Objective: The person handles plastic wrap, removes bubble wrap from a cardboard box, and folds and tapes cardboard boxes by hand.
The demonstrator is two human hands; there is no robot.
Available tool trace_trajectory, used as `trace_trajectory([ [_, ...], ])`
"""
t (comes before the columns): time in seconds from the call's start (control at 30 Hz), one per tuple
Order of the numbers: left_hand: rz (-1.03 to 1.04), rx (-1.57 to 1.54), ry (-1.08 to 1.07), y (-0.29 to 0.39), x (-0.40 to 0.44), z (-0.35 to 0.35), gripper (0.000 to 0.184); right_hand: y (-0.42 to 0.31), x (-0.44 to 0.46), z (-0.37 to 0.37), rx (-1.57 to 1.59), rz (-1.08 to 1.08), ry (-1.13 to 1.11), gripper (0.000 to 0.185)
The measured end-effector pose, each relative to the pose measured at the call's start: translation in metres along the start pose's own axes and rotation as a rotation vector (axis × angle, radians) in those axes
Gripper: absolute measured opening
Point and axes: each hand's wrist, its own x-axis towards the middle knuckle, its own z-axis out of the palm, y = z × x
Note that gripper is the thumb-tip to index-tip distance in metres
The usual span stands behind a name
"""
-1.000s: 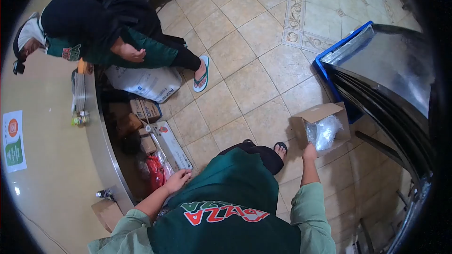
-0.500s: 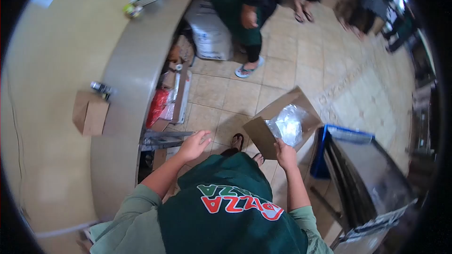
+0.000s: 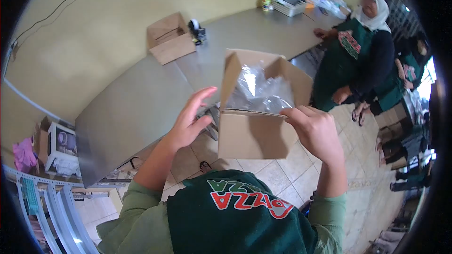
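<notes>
An open cardboard box [image 3: 254,136] with clear plastic [image 3: 261,87] inside is held up before the wearer, near a metal surface [image 3: 127,108]. The right hand [image 3: 318,131] has its grip closed over the near rim; the left hand [image 3: 190,120] spreads wide just beside. Seemingly a carrying step, it calls for level support.

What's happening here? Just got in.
The camera wearer's right hand grips the near rim of an open cardboard box with crumpled clear plastic inside. The left hand is open beside the box, a small gap between them. The box is held up in front of the metal table, where another open box sits next to what looks like a tape dispenser. A co-worker stands by the table on the right.
</notes>
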Motion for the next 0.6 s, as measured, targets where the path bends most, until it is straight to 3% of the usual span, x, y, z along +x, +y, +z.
trace_trajectory([
  [0.1, 0.106, 0.372, 0.103, 0.021, -0.027, -0.066, 0.076, -0.044, 0.065, 0.032, -0.023, -0.215, 0.091, 0.025],
  [0.23, 0.042, 0.607, 0.239, 0.003, -0.065, -0.123, 0.079, -0.090, 0.133, 0.101, 0.003, -0.417, 0.063, 0.021],
  [0.37, -0.070, 0.720, 0.230, -0.022, -0.081, -0.156, 0.065, -0.116, 0.167, 0.171, 0.016, -0.396, -0.259, 0.025],
  [0.47, -0.020, 0.803, 0.181, -0.039, -0.076, -0.164, 0.056, -0.131, 0.184, 0.197, 0.118, -0.492, -0.280, 0.022],
  [0.5, 0.015, 0.837, 0.164, -0.042, -0.072, -0.163, 0.054, -0.138, 0.194, 0.183, 0.230, -0.397, -0.427, 0.026],
  [0.6, 0.015, 1.018, 0.127, -0.047, -0.062, -0.158, 0.047, -0.119, 0.219, 0.182, 0.536, -0.400, -0.417, 0.035],
])
